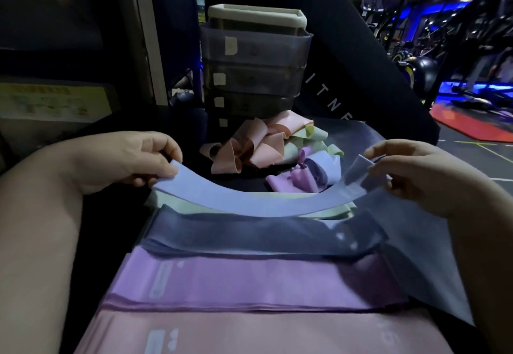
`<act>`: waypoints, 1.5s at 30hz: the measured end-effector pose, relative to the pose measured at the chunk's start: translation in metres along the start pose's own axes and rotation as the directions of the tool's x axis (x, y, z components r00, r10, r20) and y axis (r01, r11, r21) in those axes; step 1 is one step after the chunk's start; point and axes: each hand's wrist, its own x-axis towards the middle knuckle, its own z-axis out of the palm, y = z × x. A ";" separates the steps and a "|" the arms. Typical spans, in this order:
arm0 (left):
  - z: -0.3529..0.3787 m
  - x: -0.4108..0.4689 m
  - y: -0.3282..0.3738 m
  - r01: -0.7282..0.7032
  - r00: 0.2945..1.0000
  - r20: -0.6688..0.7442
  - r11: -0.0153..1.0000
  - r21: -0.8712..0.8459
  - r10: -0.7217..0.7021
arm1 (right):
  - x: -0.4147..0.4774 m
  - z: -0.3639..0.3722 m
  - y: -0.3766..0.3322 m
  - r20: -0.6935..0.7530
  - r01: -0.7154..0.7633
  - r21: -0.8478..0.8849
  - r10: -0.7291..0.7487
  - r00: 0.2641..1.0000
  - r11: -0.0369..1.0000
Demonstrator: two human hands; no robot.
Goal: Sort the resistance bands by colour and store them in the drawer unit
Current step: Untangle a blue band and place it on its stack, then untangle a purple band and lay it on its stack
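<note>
A light blue band [249, 201] is stretched flat between my two hands. My left hand [133, 159] pinches its left end and my right hand [410, 170] pinches its right end. Below it lie flat stacks: pale green [166, 201], dark grey-blue [263, 231], purple [249, 281] and pink [263, 334]. Behind the held band sits a loose heap of pink, green, purple and blue bands [277, 148]. The translucent drawer unit [255, 62] stands at the back with its drawers shut.
The bands lie on a dark padded surface [361, 137] with a grey sheet [433, 256] at the right. Gym machines and a red floor mat [472, 123] fill the right background. A dark frame post [144, 34] stands at the left.
</note>
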 end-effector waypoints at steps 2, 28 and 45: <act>-0.002 -0.002 -0.001 0.026 0.999 0.043 0.994 0.111 -0.031 | 0.000 -0.006 0.002 0.050 -0.010 -0.027 0.011 0.999 1.000; 0.014 -0.006 0.002 0.255 0.939 0.025 0.743 0.619 -0.342 | -0.003 -0.004 0.013 0.277 0.032 -0.685 0.219 0.936 0.728; 0.014 -0.007 0.002 0.257 0.951 -0.068 0.647 0.718 -0.302 | -0.001 0.004 0.011 0.311 0.033 -0.664 0.236 0.921 0.747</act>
